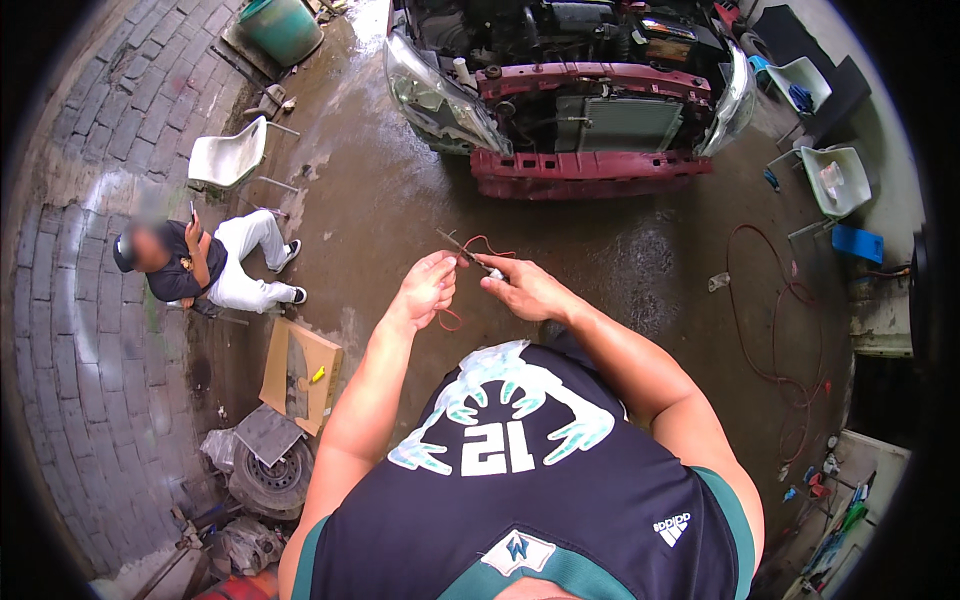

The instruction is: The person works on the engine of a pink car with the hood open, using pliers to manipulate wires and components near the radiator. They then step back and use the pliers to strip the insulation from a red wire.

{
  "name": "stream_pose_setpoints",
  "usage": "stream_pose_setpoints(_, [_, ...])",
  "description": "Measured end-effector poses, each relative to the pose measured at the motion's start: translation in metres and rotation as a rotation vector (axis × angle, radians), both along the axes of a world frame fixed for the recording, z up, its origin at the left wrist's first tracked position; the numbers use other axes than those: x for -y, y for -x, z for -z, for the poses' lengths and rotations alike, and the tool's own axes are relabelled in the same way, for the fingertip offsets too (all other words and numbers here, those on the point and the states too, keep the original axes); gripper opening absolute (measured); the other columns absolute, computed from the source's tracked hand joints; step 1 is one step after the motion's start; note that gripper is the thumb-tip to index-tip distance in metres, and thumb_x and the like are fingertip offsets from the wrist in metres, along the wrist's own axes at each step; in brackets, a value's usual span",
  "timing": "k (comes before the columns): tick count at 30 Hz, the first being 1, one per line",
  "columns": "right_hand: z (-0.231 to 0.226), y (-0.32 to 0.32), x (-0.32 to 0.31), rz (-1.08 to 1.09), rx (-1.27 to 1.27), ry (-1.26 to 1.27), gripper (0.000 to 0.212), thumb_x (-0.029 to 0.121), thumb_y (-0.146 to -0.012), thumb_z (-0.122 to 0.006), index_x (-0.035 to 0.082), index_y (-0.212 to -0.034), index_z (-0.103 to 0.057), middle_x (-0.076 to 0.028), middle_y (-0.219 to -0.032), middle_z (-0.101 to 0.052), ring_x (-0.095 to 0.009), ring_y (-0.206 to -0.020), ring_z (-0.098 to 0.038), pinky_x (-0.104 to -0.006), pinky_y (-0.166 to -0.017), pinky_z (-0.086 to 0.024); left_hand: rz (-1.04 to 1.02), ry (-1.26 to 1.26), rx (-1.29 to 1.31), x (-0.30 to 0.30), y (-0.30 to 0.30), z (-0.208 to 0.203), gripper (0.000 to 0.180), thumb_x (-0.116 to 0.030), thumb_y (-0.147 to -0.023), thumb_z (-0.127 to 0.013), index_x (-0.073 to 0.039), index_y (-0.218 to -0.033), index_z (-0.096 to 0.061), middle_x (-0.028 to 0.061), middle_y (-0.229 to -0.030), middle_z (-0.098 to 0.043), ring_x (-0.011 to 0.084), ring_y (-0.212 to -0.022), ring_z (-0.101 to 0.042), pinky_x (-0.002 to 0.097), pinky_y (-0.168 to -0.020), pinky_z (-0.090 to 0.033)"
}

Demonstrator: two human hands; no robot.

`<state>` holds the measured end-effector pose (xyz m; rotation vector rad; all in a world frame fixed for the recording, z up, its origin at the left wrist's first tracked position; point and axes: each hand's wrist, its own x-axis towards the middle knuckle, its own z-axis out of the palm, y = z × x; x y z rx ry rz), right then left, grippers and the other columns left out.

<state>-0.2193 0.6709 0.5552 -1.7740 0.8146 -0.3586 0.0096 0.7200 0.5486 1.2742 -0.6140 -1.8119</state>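
Observation:
In front of my chest, both hands are raised close together over the wet floor. My left hand (430, 286) is closed in a pinch on a thin red wire (452, 322), which loops out below its fingers. My right hand (528, 290) is closed around a slim, dark, pointed hand tool (458, 246) that slants up and left past the left fingertips. The tool's exact kind is too small to make out. Something small and white shows by the right thumb. More of the red wire curves above the tool.
Ahead stands a car front with its maroon bumper beam (590, 175) exposed. A person (215, 255) sits on the left near a white chair (228, 158). Cardboard (300, 375) and a wheel (270, 478) lie at lower left. A red hose (770, 375) trails across the right floor.

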Motion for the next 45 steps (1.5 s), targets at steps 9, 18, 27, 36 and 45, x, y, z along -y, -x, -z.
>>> stream_pose_setpoints(9, [0.048,-0.047,0.022,0.050,-0.010,-0.068,0.058,0.035,-0.097,-0.056,-0.002,-0.141,-0.046,-0.025,-0.119,-0.064,-0.035,-0.112,-0.062,-0.0412,-0.097,-0.047,-0.200,0.049,-0.136,-0.019,-0.024,0.025,0.017,-0.019,-0.105,-0.046,-0.006,-0.108,-0.054,-0.0035,-0.064,-0.039,0.0052,-0.047,-0.031,0.0211,-0.041,-0.027])
stream_pose_setpoints(18, [0.037,-0.012,0.000,-0.149,0.183,-0.351,0.056,0.030,-0.098,-0.058,0.002,-0.144,-0.044,-0.008,-0.098,-0.065,-0.014,-0.087,-0.059,-0.0311,-0.080,-0.049,-0.379,0.180,-0.176,-0.053,-0.041,-0.006,0.008,-0.013,-0.103,-0.047,-0.008,-0.109,-0.051,0.0033,-0.077,-0.051,0.0073,-0.058,-0.040,0.0202,-0.049,-0.036])
stream_pose_setpoints(27, [-0.018,-0.025,-0.022,-0.051,0.010,0.370,0.058,0.027,-0.088,-0.066,0.008,-0.140,-0.049,-0.018,-0.126,-0.059,-0.037,-0.115,-0.057,-0.0425,-0.099,-0.047,-0.386,0.232,-0.263,-0.051,-0.026,-0.033,0.009,-0.008,-0.099,-0.048,-0.010,-0.107,-0.051,0.0064,-0.081,-0.058,0.0092,-0.059,-0.043,0.0214,-0.051,-0.037])
stream_pose_setpoints(36, [-0.028,-0.017,-0.022,0.059,0.066,0.677,0.065,0.018,-0.077,-0.077,0.006,-0.136,-0.053,-0.016,-0.121,-0.061,-0.035,-0.106,-0.060,-0.0413,-0.089,-0.052,-0.301,0.275,-0.394,-0.041,-0.011,-0.036,0.014,-0.005,-0.097,-0.050,-0.009,-0.109,-0.055,0.0075,-0.080,-0.061,0.0091,-0.059,-0.048,0.0199,-0.051,-0.039])
stream_pose_setpoints(45, [-0.033,-0.010,-0.020,0.104,0.060,0.756,0.067,0.017,-0.073,-0.080,0.006,-0.134,-0.056,-0.014,-0.115,-0.062,-0.032,-0.097,-0.062,-0.0404,-0.083,-0.053,-0.256,0.271,-0.432,-0.032,-0.011,-0.034,0.018,-0.006,-0.095,-0.053,-0.010,-0.111,-0.058,0.0078,-0.078,-0.062,0.0090,-0.056,-0.047,0.0229,-0.051,-0.040])
